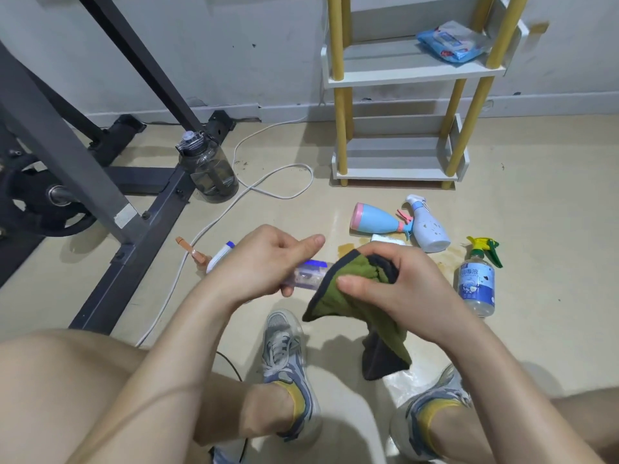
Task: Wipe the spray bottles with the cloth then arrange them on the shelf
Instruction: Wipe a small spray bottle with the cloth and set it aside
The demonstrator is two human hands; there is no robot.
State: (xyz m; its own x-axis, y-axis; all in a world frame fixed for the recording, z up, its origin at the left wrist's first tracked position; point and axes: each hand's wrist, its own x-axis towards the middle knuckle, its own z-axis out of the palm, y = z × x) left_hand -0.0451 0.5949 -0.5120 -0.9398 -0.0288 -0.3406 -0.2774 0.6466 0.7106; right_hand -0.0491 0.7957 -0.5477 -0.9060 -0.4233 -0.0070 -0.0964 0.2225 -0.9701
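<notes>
The bottle (308,274) is gripped by the left hand (258,262); the cloth (341,296), clenched in the right hand (412,286), should be twisted round it.

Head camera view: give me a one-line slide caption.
Left hand holds a spray bottle while the right hand grips a green cloth over its end, before the shelf.

One head view on my feed, wide-angle, pitched forward and down at the floor (542,209). Left hand (258,262) and right hand (412,289) sit close under the lens; shelf (385,61) farther off.
</notes>
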